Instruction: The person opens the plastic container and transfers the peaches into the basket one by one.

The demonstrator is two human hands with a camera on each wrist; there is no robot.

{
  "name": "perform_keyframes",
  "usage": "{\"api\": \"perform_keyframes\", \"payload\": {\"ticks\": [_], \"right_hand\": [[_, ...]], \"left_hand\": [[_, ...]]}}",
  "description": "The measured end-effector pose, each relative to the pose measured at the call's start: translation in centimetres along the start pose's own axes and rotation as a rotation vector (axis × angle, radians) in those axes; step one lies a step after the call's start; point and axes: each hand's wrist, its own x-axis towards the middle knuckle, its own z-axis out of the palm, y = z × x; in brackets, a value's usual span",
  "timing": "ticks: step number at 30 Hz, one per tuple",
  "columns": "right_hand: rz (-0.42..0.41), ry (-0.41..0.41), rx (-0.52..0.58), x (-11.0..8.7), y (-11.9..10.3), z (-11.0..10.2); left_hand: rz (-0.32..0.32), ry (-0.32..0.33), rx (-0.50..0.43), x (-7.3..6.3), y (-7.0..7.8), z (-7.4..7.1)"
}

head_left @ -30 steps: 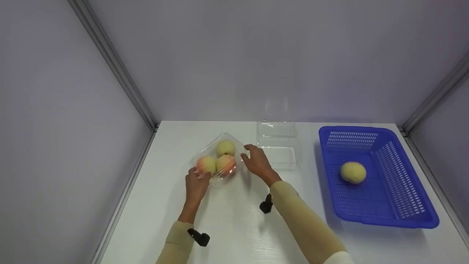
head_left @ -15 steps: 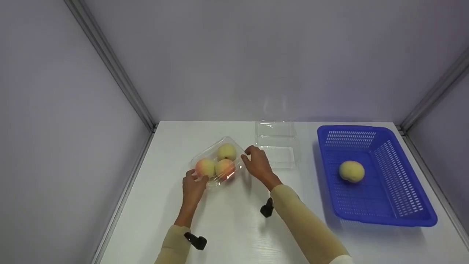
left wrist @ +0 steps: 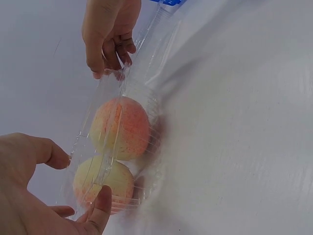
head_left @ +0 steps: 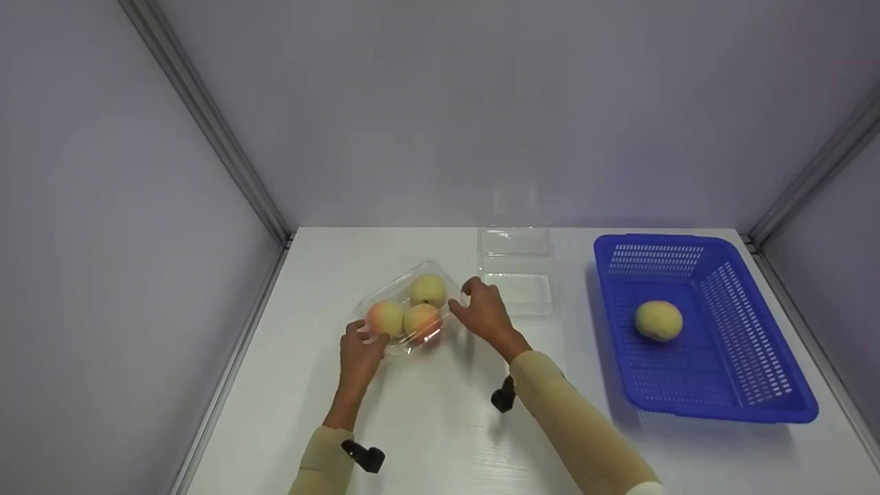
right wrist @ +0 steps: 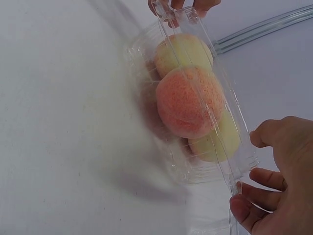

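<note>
The clear box (head_left: 390, 283) holding three peaches (head_left: 385, 319) has shifted slightly toward the near edge of the table (head_left: 440, 426), lying left of centre, closer to the far edge (another clear box (head_left: 522, 295) stands along that edge). The left hand (head_left: 360, 357) pinches its left corner and the right hand (head_left: 485, 315) its right one; that shift suggests handling isn't finished, though whether it's fastened I cannot tell.

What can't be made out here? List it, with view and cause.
Head view: whether the clear box of peaches is fastened shut; the plastic is see-through and too small.
Left wrist view: most of the blue basket, cut off by the top edge.
Right wrist view: most of the left hand, cut off by the top edge.
Right wrist view: part of the lower pale peach, behind the red peach.
</note>
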Motion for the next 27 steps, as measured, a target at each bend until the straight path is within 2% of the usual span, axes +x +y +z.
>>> {"api": "perform_keyframes", "payload": {"ticks": [8, 18, 27], "right_hand": [[-0.008, -0.015, -0.053, -0.4, -0.2, 0.1], [-0.046, -0.032, -0.124, -1.7, -0.5, -0.2], [-0.057, -0.025, -0.134, -3.2, -0.1, -0.2]], "left_hand": [[-0.013, -0.01, 0.001, -0.4, 0.0, -0.3], [-0.019, -0.054, 0.008, -1.0, -0.1, -1.0], [-0.036, -0.075, 0.022, -1.7, -0.3, -1.3]]}}
